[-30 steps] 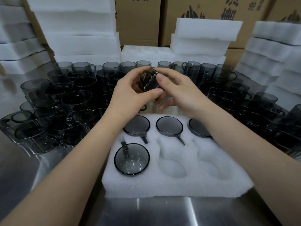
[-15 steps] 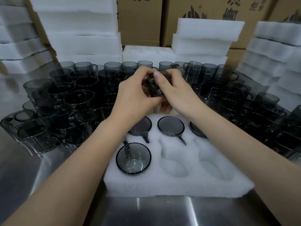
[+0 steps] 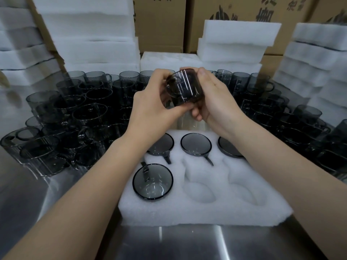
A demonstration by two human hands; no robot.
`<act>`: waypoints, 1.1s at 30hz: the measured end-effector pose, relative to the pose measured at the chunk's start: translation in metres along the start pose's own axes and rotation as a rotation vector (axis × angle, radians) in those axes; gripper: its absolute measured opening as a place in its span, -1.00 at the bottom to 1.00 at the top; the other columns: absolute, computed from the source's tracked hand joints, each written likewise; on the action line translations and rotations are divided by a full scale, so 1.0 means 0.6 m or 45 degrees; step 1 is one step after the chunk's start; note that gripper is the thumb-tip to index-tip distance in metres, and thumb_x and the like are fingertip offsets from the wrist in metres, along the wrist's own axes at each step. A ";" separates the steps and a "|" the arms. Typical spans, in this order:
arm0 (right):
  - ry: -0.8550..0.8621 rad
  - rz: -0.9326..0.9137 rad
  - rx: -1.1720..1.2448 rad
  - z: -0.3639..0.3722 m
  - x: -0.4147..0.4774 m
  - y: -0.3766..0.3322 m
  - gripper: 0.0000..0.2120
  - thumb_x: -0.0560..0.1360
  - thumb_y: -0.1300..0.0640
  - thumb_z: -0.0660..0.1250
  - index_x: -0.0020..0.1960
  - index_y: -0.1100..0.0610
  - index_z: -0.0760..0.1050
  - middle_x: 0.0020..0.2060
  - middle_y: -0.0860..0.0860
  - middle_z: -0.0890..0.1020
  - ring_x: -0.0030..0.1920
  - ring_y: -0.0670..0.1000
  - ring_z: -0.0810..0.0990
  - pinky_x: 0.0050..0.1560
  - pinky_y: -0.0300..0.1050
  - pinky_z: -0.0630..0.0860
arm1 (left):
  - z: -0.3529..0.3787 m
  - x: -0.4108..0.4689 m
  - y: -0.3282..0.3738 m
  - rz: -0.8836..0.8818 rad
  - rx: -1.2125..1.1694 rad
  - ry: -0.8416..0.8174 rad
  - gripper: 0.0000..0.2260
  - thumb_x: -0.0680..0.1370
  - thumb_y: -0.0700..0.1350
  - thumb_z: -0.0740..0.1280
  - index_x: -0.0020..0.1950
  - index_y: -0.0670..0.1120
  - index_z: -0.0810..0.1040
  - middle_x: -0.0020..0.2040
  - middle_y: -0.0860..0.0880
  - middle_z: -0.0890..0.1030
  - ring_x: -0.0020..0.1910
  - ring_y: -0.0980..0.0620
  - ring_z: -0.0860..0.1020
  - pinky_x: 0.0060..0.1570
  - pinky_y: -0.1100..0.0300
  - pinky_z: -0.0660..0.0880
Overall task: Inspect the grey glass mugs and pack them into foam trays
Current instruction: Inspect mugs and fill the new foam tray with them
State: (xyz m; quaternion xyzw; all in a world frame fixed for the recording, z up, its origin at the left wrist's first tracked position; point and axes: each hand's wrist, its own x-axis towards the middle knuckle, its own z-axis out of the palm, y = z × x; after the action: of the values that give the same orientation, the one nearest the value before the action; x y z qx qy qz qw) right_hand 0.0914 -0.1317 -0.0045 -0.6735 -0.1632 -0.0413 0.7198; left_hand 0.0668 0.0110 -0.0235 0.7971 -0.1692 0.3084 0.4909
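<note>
Far left: foam stacks (image 3: 28, 59), then loose mugs (image 3: 75, 119) crowded on the table (image 3: 169, 244). Next, left hand (image 3: 150, 102): pinches the held mug (image 3: 185, 89) from its left side, thumb at the near edge, fingers curled round the far side. Held in the air, above and just behind the tray's back row, touching only the two hands. Seems to lie roughly on its side, long axis running left to right and tilted; cannot tell where the handle points. Right hand (image 3: 216, 102): cups the right end, thumb on top, fingers curled beneath.

Below and nearer: tray (image 3: 206, 212), with three mugs across the back row and one, the near-left mug (image 3: 152, 182), in front. Beside that, middle pocket (image 3: 200, 192) and right pocket (image 3: 246, 194), both bare.

Probably mid-inspection. Packing calls for turning the axis upright, then lowering toward the body; middle pocket almost straight under the grip, right hand the nearer to both bare pockets. Far right: more mugs (image 3: 300, 128).
</note>
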 end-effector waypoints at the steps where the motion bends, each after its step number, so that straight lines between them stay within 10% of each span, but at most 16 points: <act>1: -0.016 0.048 0.070 0.000 0.000 -0.001 -0.69 0.70 -0.03 0.01 0.17 -0.02 0.52 -0.32 0.07 0.57 -0.54 -0.04 0.39 -0.54 -0.22 0.28 | -0.001 0.000 0.001 0.005 0.009 0.001 -0.56 0.34 0.00 0.57 0.06 0.13 0.39 -0.13 0.31 0.60 -0.09 0.31 0.59 -0.03 0.41 0.50; 8: -0.339 0.370 0.431 -0.002 -0.003 -0.007 -0.47 0.65 -0.20 -0.02 0.30 0.15 0.49 0.17 0.18 0.64 0.16 0.21 0.64 0.14 0.26 0.56 | -0.001 0.003 -0.004 -0.047 -0.037 -0.045 -0.50 0.32 -0.04 0.59 0.17 0.04 0.48 0.00 0.21 0.61 0.00 0.34 0.55 0.02 0.46 0.45; 15: -0.091 0.206 0.113 0.000 0.002 -0.003 -0.58 0.66 -0.10 0.10 0.08 0.18 0.59 -0.03 0.17 0.71 0.00 0.14 0.70 -0.08 0.06 0.65 | -0.003 -0.005 0.013 0.182 0.183 -0.026 -0.39 0.36 -0.02 0.54 0.38 -0.03 0.46 0.23 0.12 0.53 0.23 0.12 0.49 0.29 0.18 0.40; 21: 0.014 0.186 0.186 -0.009 0.003 -0.004 -0.68 0.67 -0.01 0.13 0.06 0.15 0.59 -0.10 0.14 0.71 -0.13 0.12 0.71 -0.26 -0.02 0.63 | -0.003 -0.005 0.010 0.201 0.119 -0.081 -0.45 0.38 -0.10 0.54 0.31 -0.07 0.43 0.10 0.22 0.52 0.10 0.25 0.51 0.11 0.47 0.38; 27: -0.408 0.482 0.509 -0.010 0.004 -0.004 -0.38 0.61 -0.28 -0.02 0.42 0.14 0.40 0.26 0.21 0.58 0.24 0.21 0.58 0.15 0.16 0.57 | -0.003 -0.003 0.006 0.083 -0.031 -0.087 -0.45 0.40 -0.17 0.53 0.28 0.02 0.33 0.15 0.29 0.47 0.11 0.36 0.52 0.09 0.46 0.43; 33: -0.259 0.321 0.378 -0.012 0.006 -0.004 -0.49 0.60 -0.18 0.14 0.22 0.24 0.52 0.15 0.24 0.64 0.07 0.20 0.66 0.10 0.09 0.61 | -0.002 -0.002 0.006 0.058 0.041 -0.154 -0.23 0.38 -0.05 0.55 0.51 -0.04 0.27 0.43 0.07 0.41 0.30 0.34 0.40 0.26 0.49 0.30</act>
State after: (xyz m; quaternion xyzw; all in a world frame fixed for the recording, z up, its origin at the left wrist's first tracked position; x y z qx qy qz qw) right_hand 0.0956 -0.1381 -0.0011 -0.5759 -0.1537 0.1415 0.7904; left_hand 0.0636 0.0105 -0.0213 0.8180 -0.2117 0.2736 0.4595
